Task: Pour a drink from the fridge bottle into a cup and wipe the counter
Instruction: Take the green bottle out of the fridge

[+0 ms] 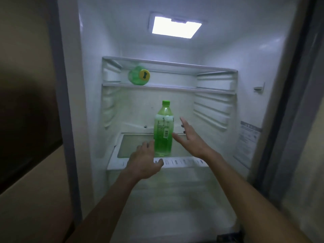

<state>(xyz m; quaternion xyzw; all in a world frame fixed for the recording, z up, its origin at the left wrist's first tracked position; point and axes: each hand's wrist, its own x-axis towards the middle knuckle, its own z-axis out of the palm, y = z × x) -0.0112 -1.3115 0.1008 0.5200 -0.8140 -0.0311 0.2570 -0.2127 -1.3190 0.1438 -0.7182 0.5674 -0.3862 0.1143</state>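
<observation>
A green plastic bottle [163, 130] with a green cap stands upright on the glass shelf [135, 146] inside the open fridge. It holds green liquid up to near its shoulder. My left hand [144, 163] is just left of the bottle's base, fingers apart, its fingertips close to the bottle. My right hand [190, 135] is just right of the bottle with fingers spread, a small gap between them. Neither hand holds anything. No cup, cloth or counter is in view.
A second green bottle with a yellow cap [139, 75] lies on its side on the upper shelf [175, 88]. The fridge light [176, 27] glows above. Ribbed side walls flank the shelves. A cabinet panel [26, 120] is at left, the door edge [289, 102] at right.
</observation>
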